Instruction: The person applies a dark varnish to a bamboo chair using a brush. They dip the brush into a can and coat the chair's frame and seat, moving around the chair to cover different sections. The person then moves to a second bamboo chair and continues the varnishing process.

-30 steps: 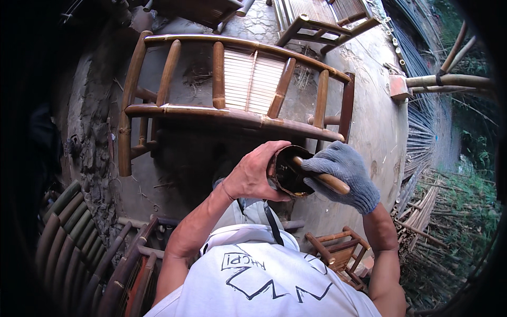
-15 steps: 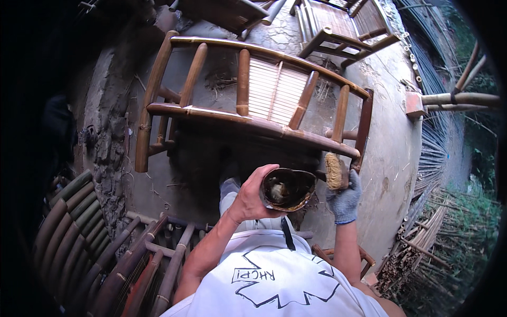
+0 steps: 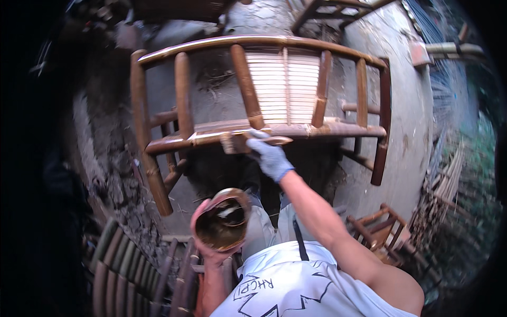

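My bare left hand (image 3: pixel 213 255) is closed around a dark, rough-rimmed bowl (image 3: pixel 219 232) with brownish liquid and a pale glint inside. My right hand (image 3: pixel 272 160), in a grey glove, grips a brush (image 3: pixel 228 143) with tan bristles and a pointed wooden handle. The bristles rest at the front of the lower rail of a brown bamboo bench (image 3: pixel 182 95), left of its middle. Wet shine shows along that rail. Pale slats (image 3: pixel 274 79) fill the centre panel between two slanted posts. My left hand and the bowl are nearer to me, below the rail.
Curved bamboo pieces (image 3: pixel 119 264) are stacked at the lower left. A small bamboo chair (image 3: pixel 380 230) stands to my right. Another bamboo frame (image 3: pixel 330 13) is at the top. Bundled sticks (image 3: pixel 441 195) lie along the right, and a broken, stony edge (image 3: pixel 116 185) runs down the left.
My right hand has swung leftward with the brush, from the rail's right end to left of its middle. My left hand has moved the bowl left and closer to me. The view has shifted.
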Available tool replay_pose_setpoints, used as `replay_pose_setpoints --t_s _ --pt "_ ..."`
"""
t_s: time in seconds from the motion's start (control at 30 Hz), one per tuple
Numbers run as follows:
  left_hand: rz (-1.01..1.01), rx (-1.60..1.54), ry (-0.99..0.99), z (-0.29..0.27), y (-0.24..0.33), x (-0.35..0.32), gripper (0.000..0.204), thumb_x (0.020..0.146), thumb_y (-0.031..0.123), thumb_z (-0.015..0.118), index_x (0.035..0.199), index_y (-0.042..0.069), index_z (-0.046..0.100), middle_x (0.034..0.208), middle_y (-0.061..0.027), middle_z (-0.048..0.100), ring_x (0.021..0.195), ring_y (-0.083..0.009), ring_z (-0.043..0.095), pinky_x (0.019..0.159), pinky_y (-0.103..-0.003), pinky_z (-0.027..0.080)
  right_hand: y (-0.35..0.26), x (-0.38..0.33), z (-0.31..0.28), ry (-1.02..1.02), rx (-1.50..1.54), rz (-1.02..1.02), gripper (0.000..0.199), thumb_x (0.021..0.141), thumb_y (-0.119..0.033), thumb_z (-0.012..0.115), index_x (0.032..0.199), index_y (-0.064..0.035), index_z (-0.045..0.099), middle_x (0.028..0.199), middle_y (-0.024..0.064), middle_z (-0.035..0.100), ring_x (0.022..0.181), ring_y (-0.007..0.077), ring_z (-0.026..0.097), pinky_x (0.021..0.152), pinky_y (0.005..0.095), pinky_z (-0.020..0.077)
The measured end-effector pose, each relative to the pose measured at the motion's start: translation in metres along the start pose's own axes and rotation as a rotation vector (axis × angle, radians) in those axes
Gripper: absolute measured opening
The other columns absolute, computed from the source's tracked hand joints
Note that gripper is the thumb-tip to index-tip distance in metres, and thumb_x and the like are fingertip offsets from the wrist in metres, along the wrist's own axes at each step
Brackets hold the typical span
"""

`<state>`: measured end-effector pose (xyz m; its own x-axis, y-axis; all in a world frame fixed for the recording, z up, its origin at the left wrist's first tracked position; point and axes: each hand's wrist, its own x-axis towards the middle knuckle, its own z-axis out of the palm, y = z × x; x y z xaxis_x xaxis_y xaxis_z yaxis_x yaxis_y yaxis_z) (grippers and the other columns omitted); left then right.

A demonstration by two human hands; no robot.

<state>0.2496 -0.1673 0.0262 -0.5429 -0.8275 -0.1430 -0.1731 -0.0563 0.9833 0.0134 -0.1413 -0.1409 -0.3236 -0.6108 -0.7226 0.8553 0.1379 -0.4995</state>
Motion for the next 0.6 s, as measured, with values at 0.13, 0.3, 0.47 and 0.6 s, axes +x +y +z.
replay_pose_setpoints --t_s 0.13,0.3,0.47,0.6 --pt "0.038 0.209 -0.018 -0.030 0.011 0.039 0.115 0.057 0.034 0.096 0.147 -0.001 0.033 0.144 -0.0190 0.046 0.133 -0.0330 0.048 0.117 -0.046 0.035 0.049 0.038 0.016 0.077 -0.054 -0.134 0.041 0.089 -0.019 0.072 0.127 -0.0050 0.064 0.115 0.0035 0.067 0.108 0.0131 0.061 0.095 0.0294 0.0496" --pt "0.013 0.489 -0.021 -0.065 0.004 0.050 0.118 0.062 0.047 0.090 0.150 -0.002 0.029 0.146 -0.0205 0.045 0.134 -0.0352 0.046 0.117 -0.048 0.033 -0.006 0.001 -0.088 0.481 -0.053 -0.245 0.040 0.091 -0.024 0.070 0.126 -0.0083 0.060 0.119 0.0062 0.061 0.105 0.0164 0.060 0.087 0.0343 0.0545" --pt "0.052 0.691 -0.171 -0.061 -0.014 0.065 0.125 0.068 0.058 0.085 0.152 -0.004 0.017 0.151 -0.0237 0.038 0.137 -0.0378 0.044 0.115 -0.051 0.032 -0.071 -0.023 -0.236 0.932 -0.708 -0.737 0.029 0.093 -0.023 0.067 0.116 -0.0052 0.064 0.108 0.0084 0.067 0.098 0.0208 0.064 0.086 0.0359 0.0546" --pt "0.172 0.771 -0.101 -0.044 -0.034 0.054 0.127 0.069 0.063 0.083 0.151 -0.008 0.016 0.149 -0.0270 0.038 0.134 -0.0394 0.045 0.112 -0.051 0.036 -0.059 -0.011 -0.174 0.690 -1.555 -0.917 0.019 0.085 -0.014 0.069 0.104 -0.0096 0.070 0.102 0.0111 0.069 0.097 0.0327 0.066 0.086 0.0406 0.0538"
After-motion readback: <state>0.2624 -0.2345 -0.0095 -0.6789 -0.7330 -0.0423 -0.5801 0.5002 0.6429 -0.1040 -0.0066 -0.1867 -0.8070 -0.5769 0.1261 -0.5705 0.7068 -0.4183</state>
